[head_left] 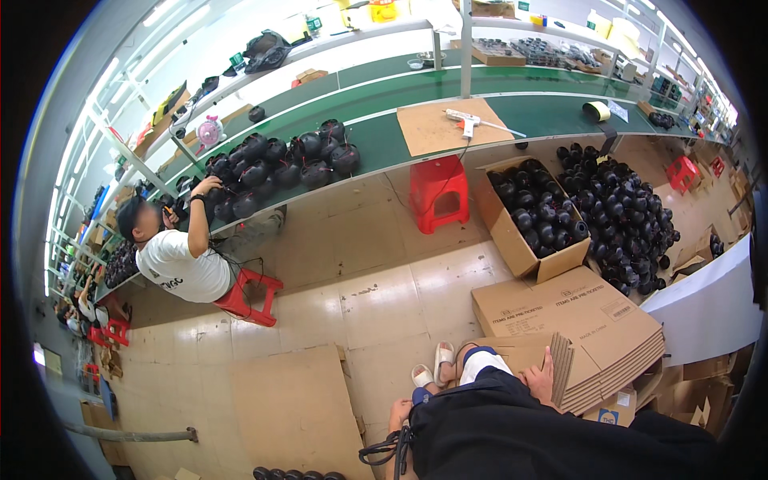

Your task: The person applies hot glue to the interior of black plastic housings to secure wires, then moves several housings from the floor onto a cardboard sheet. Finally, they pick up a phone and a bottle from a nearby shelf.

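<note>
My right hand (541, 379) lies against a small stack of folded cardboard (512, 350), fingers apart, one pointing along its edge. That stack leans beside a larger pile of flattened cartons (576, 316). My left hand (399, 414) hangs low beside my dark clothing, near a flat cardboard sheet (298, 400) on the floor. Its fingers are small and partly hidden, and I see nothing held in it. Past the pile stands an open carton (524, 254) filled with round black parts (528, 200).
A large heap of black parts (616, 208) lies right of the carton. Beyond is a green workbench (376, 136) with a glue gun (468, 120) and more black parts. A co-worker (184, 256) sits on a red stool (252, 298); another red stool (440, 194) stands under the bench.
</note>
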Available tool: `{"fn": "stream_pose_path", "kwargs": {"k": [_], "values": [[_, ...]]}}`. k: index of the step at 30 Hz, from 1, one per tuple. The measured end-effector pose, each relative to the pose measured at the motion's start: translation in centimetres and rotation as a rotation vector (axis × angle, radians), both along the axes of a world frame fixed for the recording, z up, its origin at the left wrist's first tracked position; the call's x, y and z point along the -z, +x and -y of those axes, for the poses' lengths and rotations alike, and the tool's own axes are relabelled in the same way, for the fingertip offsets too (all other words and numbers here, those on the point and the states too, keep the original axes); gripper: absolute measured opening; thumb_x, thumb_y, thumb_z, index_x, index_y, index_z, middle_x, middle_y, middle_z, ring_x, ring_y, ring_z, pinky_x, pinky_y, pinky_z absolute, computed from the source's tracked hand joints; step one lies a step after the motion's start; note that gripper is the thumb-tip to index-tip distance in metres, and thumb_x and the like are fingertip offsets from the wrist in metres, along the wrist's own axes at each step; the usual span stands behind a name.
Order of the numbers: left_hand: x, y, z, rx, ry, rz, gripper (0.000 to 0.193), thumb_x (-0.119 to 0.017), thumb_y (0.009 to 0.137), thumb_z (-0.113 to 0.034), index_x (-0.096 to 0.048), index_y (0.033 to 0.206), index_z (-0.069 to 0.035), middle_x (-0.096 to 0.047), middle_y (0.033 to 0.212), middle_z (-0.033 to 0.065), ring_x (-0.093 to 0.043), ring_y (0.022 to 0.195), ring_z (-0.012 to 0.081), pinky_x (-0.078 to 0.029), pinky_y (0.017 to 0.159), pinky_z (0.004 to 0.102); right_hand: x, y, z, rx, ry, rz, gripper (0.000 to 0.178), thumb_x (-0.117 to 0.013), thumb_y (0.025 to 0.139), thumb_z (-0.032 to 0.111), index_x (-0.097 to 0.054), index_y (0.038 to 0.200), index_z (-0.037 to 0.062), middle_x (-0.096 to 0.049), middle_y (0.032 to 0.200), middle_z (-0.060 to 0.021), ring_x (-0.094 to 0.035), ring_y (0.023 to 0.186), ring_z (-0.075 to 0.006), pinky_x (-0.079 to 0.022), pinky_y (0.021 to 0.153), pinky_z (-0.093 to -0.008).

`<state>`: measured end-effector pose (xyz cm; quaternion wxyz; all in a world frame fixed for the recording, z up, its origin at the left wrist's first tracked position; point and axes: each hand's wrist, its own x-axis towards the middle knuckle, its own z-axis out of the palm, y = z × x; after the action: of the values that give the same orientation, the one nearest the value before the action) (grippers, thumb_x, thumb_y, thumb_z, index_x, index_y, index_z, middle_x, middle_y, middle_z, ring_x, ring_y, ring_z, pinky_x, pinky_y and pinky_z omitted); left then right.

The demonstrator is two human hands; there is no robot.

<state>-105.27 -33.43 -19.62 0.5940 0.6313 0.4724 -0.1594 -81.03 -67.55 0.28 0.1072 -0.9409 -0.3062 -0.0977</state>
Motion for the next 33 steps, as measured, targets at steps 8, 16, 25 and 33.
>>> {"fn": "stream_pose_path", "kwargs": {"k": [8, 16, 25, 33], "values": [[0.6, -0.2, 0.2, -0.037, 0.022, 0.012, 0.03, -0.064, 0.08, -0.02, -0.071, 0.103, -0.002, -0.072, 0.086, 0.0156, -0.069, 0.079, 0.0215, -0.053, 0.072, 0.032, 0.3, -0.1, 0.5, -0.013, 0.025, -0.082, 0.038, -0.063, 0.084, 0.04, -0.059, 0.074, 0.0038, -0.061, 0.096, -0.0181, -0.022, 0.139, -0.0487, -0.028, 0.109, -0.0595], [0.8, 0.0, -0.3, 0.033, 0.002, 0.028, 0.037, -0.069, 0.086, -0.019, -0.062, 0.111, 0.008, -0.069, 0.097, 0.0166, -0.066, 0.084, 0.0207, -0.054, 0.076, 0.0305, 0.6, 0.0, 0.5, -0.004, 0.013, -0.046, 0.033, -0.068, 0.08, 0.035, -0.058, 0.067, 0.0053, -0.062, 0.091, -0.0173, -0.023, 0.14, -0.0469, -0.028, 0.11, -0.0577], [0.6, -0.5, 0.3, -0.056, -0.057, 0.066, 0.034, -0.067, 0.088, -0.018, -0.061, 0.111, 0.008, -0.069, 0.094, 0.0155, -0.066, 0.08, 0.0206, -0.055, 0.074, 0.0299, 0.4, 0.0, 0.5, 0.015, -0.011, -0.074, 0.023, -0.07, 0.077, 0.023, -0.06, 0.072, 0.003, -0.061, 0.105, -0.021, -0.024, 0.14, -0.0449, -0.033, 0.107, -0.0559], [0.2, -0.5, 0.4, -0.044, -0.065, 0.072, 0.034, -0.066, 0.089, -0.017, -0.061, 0.112, 0.007, -0.069, 0.094, 0.017, -0.066, 0.081, 0.0206, -0.055, 0.073, 0.0299, 0.6, 0.0, 0.5, 0.039, -0.008, -0.027, 0.017, -0.069, 0.076, 0.02, -0.062, 0.076, 0.0043, -0.06, 0.094, -0.0171, -0.026, 0.14, -0.0453, -0.034, 0.106, -0.057]]}}
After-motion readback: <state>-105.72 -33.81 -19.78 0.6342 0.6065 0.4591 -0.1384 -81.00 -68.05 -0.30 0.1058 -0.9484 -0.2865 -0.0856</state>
